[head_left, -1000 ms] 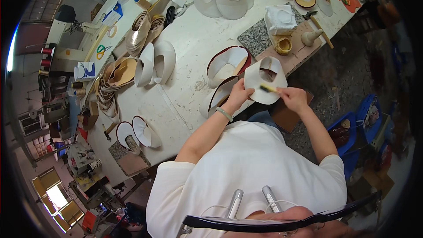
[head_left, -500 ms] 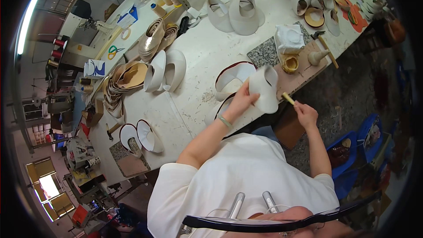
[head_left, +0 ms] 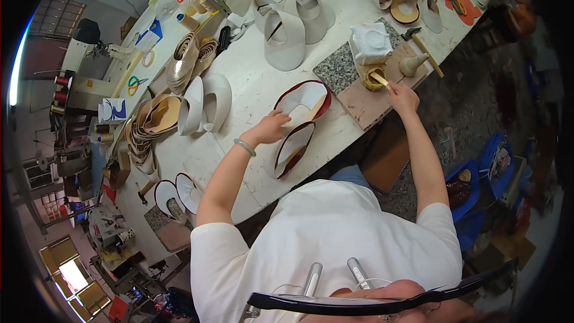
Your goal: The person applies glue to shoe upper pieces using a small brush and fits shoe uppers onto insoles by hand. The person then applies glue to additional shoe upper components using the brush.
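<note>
My right hand (head_left: 403, 99) grips a thin yellowish brush (head_left: 381, 79) by its end. The brush's tip reaches into a small pot crusted with yellow-brown glue (head_left: 366, 86). My left hand (head_left: 272, 127), with a pale bracelet at the wrist, holds nothing, its fingers apart over the near side of a white shoe upper with dark red edging (head_left: 326, 105). Whether it touches that upper I cannot tell. A second red-edged upper (head_left: 289, 157) lies close by, nearer to me. Farther off, a plain light-grey shoe upper (head_left: 284, 58) stands in front of two similar ones.
Around the pot are a white-wrapped block (head_left: 371, 42), a speckled stone slab (head_left: 330, 67), a worn board (head_left: 365, 107), a grey cone-shaped piece (head_left: 412, 64) and a hammer (head_left: 431, 55). Stacked uppers (head_left: 143, 134) stand left. Blue baskets (head_left: 469, 194) sit below on the right.
My left hand has let go of the light-grey upper, now among the others farther back, and moved left. My right hand has carried the brush up to the glue pot.
</note>
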### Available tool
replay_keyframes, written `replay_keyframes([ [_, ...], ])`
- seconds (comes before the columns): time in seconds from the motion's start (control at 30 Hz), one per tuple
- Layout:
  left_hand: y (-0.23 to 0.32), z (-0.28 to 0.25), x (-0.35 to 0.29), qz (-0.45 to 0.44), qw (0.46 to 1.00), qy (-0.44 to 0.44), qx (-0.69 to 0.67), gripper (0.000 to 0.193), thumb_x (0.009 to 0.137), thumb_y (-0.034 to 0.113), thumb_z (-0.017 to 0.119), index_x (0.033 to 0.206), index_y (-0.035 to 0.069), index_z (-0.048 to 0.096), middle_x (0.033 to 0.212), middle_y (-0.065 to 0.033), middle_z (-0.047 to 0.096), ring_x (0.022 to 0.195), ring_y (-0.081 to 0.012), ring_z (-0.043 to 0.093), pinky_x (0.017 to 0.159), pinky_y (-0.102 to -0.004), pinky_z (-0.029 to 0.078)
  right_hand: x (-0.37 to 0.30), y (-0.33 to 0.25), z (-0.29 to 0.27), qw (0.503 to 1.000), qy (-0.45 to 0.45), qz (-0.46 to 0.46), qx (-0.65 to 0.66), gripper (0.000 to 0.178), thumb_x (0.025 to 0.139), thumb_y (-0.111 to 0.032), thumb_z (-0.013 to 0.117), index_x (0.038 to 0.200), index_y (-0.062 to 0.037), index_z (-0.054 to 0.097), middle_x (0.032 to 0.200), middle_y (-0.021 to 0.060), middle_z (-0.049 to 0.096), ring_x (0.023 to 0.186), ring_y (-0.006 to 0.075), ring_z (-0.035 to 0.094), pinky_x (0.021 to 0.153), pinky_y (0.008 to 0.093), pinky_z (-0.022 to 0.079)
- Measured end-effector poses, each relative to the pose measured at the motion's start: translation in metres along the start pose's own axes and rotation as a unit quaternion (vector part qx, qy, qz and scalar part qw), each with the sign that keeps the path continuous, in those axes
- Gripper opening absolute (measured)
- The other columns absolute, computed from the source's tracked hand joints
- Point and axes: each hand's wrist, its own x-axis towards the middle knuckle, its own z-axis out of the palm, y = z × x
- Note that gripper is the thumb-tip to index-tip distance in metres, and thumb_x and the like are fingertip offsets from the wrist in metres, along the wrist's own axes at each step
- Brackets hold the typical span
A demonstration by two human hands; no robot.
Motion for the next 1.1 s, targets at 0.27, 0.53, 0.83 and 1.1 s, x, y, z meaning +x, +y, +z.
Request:
replay_keyframes([
  [0.27,-0.010,-0.005,-0.028,-0.024,0.961,0.085,0.260,0.024,0.081,0.005,0.056,0.103,0.012,0.061,0.103,-0.0041,0.064,0.132,-0.0202,0.038,0.102,-0.0599,0.025,-0.014,0.001,-0.010,0.998,0.036,-0.021,-0.049,0.027,0.089,-0.038,0.054,0.110,-0.0269,0.067,0.088,0.0077,0.066,0.085,0.0287,0.063,0.072,0.0393,0.050],
  [0.53,0.087,-0.020,-0.060,0.001,0.926,0.314,0.208,0.023,0.070,0.009,0.060,0.093,0.008,0.060,0.079,-0.0053,0.063,0.084,-0.0210,0.060,0.093,-0.0515,0.032,-0.063,0.001,-0.015,0.954,0.019,0.066,0.293,0.034,0.088,-0.032,0.062,0.117,-0.0145,0.064,0.081,-0.0003,0.064,0.073,0.0144,0.061,0.066,0.0292,0.047],
  [0.83,0.087,0.031,-0.095,-0.123,0.895,0.429,-0.019,0.030,0.069,0.018,0.064,0.094,0.002,0.057,0.071,-0.0165,0.059,0.064,-0.0362,0.058,0.057,-0.0470,0.045,-0.090,-0.119,-0.001,0.719,-0.108,-0.052,0.685,0.071,0.080,-0.005,0.072,0.141,-0.0035,0.034,0.108,0.0016,0.057,0.081,0.0035,0.050,0.073,0.0183,0.045],
  [1.1,0.101,0.060,-0.129,-0.064,0.899,0.431,0.046,0.028,0.069,0.013,0.063,0.095,0.002,0.059,0.077,-0.0106,0.059,0.066,-0.0284,0.057,0.067,-0.0408,0.039,-0.087,-0.252,0.045,0.766,-0.188,-0.282,0.546,0.091,0.070,0.004,0.074,0.146,-0.0061,0.023,0.139,0.0104,0.045,0.112,0.0119,0.051,0.081,0.0239,0.049],
])
